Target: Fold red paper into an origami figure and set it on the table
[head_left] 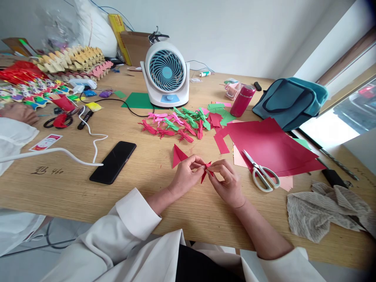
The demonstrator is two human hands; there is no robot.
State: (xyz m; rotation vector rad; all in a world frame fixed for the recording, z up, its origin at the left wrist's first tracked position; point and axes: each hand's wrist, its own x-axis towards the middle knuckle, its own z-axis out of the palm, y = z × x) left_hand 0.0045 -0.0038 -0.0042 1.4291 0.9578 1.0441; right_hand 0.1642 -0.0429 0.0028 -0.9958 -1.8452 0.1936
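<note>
Both my hands pinch a small folded red paper figure (206,171) just above the wooden table (152,176). My left hand (186,175) grips its left side with closed fingers. My right hand (227,182) pinches its right side. A folded red paper triangle (178,155) lies just beyond my left hand. Further back lies a pile of several finished folded paper figures (179,124) in red, pink and green. Red paper sheets (270,145) lie to the right, with white-handled scissors (261,172) on them.
A black phone (113,161) and a white cable (88,137) lie at left. A white desk fan (166,74), a red bottle (242,100) and a teal bag (289,102) stand further back. A grey cloth (323,209) lies at right. Another person's hand (19,112) rests at far left.
</note>
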